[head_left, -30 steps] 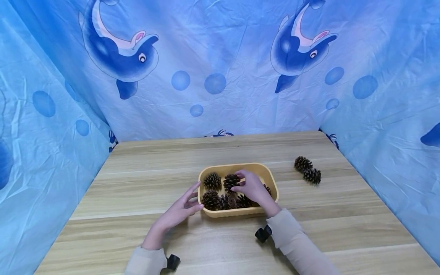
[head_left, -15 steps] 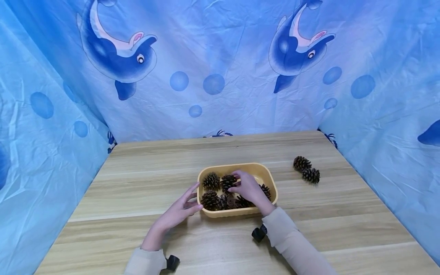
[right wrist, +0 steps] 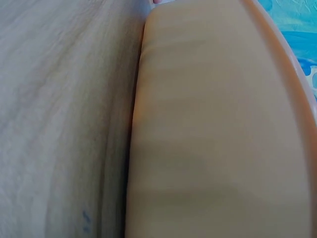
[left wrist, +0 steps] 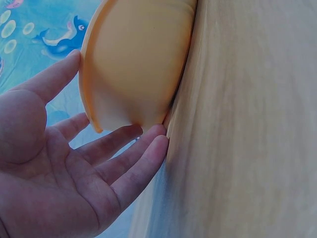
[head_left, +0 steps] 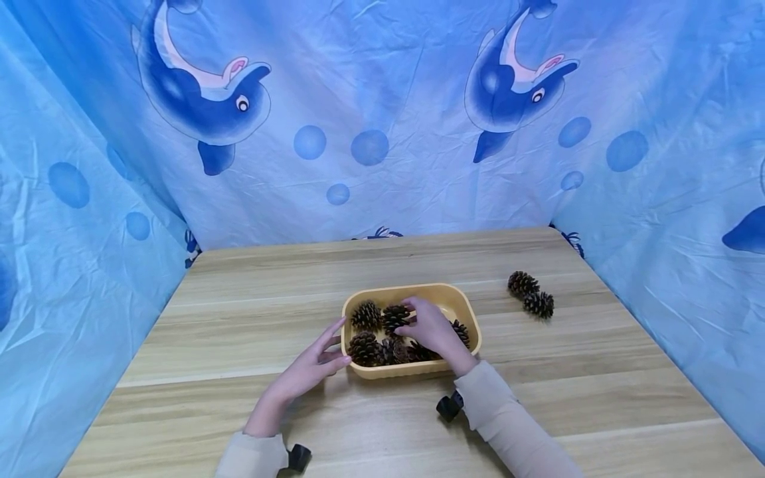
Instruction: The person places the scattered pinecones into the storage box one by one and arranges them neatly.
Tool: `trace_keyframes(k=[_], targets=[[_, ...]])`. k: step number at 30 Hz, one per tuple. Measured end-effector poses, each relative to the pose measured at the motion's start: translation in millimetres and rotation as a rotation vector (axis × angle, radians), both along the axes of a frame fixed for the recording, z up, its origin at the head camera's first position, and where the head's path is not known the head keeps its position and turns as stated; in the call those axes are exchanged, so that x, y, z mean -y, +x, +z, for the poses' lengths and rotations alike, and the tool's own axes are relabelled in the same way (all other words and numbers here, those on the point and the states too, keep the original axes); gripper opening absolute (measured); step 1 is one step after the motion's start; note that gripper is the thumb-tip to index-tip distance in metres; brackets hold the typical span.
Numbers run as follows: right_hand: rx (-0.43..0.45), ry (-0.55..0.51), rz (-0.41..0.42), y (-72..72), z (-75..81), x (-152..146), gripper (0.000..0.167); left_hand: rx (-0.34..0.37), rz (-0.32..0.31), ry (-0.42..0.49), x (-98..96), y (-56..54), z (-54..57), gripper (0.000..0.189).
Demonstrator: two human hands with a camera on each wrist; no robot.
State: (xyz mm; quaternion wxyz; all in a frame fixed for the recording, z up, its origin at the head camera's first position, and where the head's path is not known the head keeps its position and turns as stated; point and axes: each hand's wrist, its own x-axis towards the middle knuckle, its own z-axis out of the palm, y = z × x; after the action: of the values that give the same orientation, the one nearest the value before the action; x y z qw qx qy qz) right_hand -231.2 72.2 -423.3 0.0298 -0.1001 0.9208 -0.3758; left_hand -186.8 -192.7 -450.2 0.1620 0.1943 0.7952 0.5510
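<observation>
A yellow plastic basket (head_left: 388, 374) holds several brown pine cones in the head view. My right hand (head_left: 433, 326) reaches over its front rim and pinches one pine cone (head_left: 394, 320) between thumb and fingers. Left of that one lies another pine cone (head_left: 366, 315); more, such as a pine cone (head_left: 362, 348), line the front side. The right forearm partly covers a pine cone (head_left: 460, 332). My left hand (head_left: 311, 368) touches the basket's left end, fingers spread and loosely extended, as the left wrist view confirms. The basket wall (right wrist: 213, 124) fills the right wrist view, hiding that hand.
Two pine cones, one pine cone (head_left: 523, 284) behind another pine cone (head_left: 539, 305), lie on the wooden table (head_left: 257, 318) to the right of the basket. A blue dolphin-print cloth (head_left: 370, 79) hangs around the back and sides.
My right hand has moved slightly left and down inside the basket with the pine cone. The left hand stays at the basket's end. The whole head view has shifted a little.
</observation>
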Motion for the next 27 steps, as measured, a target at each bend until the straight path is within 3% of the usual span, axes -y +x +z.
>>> trace_keyframes(k=[11,23,27], targets=[[0.010,-0.037,-0.038,4.0,10.1,-10,0.060,-0.001,0.000,-0.001,0.1,-0.1,-0.6,0.079],[-0.097,-0.051,-0.081,8.6,21.3,-31,0.054,0.004,0.002,-0.001,-0.5,0.4,-0.5,0.079],[-0.075,-0.085,-0.101,8.9,28.6,-43,0.057,0.009,0.005,-0.006,-0.9,0.6,-0.3,0.079]])
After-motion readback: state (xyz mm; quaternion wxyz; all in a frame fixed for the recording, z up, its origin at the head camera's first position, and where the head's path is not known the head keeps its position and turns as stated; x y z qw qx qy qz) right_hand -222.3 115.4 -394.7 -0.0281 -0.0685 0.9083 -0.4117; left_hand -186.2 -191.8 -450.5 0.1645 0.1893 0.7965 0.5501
